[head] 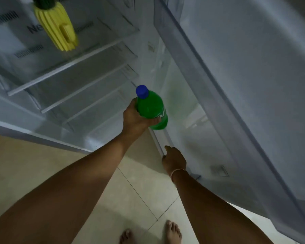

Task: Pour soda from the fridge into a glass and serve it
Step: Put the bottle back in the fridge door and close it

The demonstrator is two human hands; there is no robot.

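I stand before the open fridge (pixel 63 71). My left hand (pixel 136 118) grips a green soda bottle (pixel 151 110) with a blue cap (pixel 142 91), holding it upright in front of the lower shelves, close to the door's hinge side. My right hand (pixel 173 160) is lower and to the right, its fingers curled on the bottom edge of the open fridge door (pixel 236 103). A thin band circles my right wrist. No glass is in view.
A yellow ribbed jug (pixel 57 30) stands on an upper glass shelf. The other fridge shelves (pixel 81 92) show nothing on them. The open door fills the right side. Pale tiled floor (pixel 139 191) lies below, with my bare feet (pixel 173 231) at the bottom edge.
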